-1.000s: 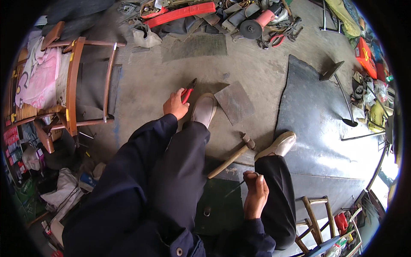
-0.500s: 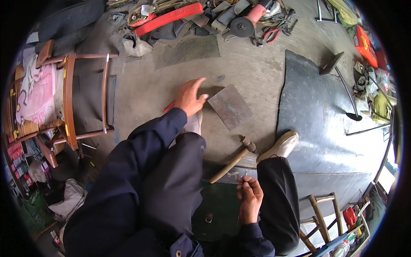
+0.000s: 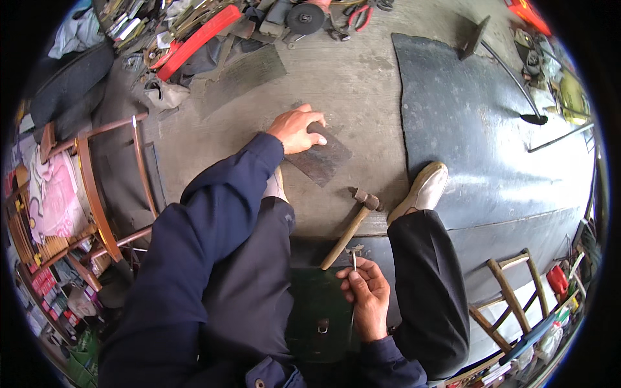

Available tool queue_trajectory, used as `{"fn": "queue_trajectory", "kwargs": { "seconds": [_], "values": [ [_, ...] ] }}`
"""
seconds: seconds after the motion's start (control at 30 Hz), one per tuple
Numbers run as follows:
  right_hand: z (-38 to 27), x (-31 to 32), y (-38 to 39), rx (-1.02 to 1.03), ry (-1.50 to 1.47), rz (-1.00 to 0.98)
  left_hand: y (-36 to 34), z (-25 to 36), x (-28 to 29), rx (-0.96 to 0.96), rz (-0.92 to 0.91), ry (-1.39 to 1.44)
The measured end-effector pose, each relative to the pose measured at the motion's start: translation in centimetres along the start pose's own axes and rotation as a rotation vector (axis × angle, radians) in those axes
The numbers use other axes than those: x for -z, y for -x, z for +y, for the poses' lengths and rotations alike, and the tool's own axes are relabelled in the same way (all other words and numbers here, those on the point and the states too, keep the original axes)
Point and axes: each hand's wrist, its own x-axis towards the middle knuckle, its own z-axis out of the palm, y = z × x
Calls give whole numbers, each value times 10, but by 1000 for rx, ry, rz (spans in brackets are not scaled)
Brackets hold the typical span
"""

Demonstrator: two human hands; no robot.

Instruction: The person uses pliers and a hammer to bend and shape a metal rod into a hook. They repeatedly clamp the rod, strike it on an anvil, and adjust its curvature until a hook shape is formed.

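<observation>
My left hand [image 3: 295,130] is reached out over the floor, closed on the upper corner of a dark, rectangular metal plate [image 3: 328,160]. Its thumb lies on the plate's face; some fingers are hidden. Close to my body, my right hand [image 3: 369,299] pinches a thin metal rod [image 3: 354,260] that points away from me. The rod's exact kind cannot be made out. A hammer [image 3: 352,231] with a wooden handle lies between my feet, its head toward my right shoe [image 3: 427,184] and its handle end just beyond my right hand.
A dark green box or panel [image 3: 307,313] with a metal ring is between my legs. Dark sheet material [image 3: 453,110] covers the floor at right. Tools, scraps and a red bar [image 3: 199,43] are heaped far left. Wooden chairs stand at left [image 3: 97,200] and lower right [image 3: 511,301].
My left hand has come down onto the metal plate and taken hold of its corner. The thin rod now shows upright in my right hand. The whole view has shifted.
</observation>
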Motion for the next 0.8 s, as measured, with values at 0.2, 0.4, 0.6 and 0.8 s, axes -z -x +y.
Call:
{"fn": "queue_trajectory", "kwargs": {
  "seconds": [0.2, 0.4, 0.6, 0.8],
  "values": [
    [-4, 1, 5, 10, -28, -48, 39, -8, -8, 7, 49, 60],
    [-9, -9, 11, -7, -55, -35, 88, -26, -28, 23, 133, 40],
    [-7, -14, 4, 28, -32, -35, 118, -59, -49, -26, 92, 14],
    [6, -13, -7, 69, 51, 7, 137, -76, -70, -21, 66, 3]
  ]
}}
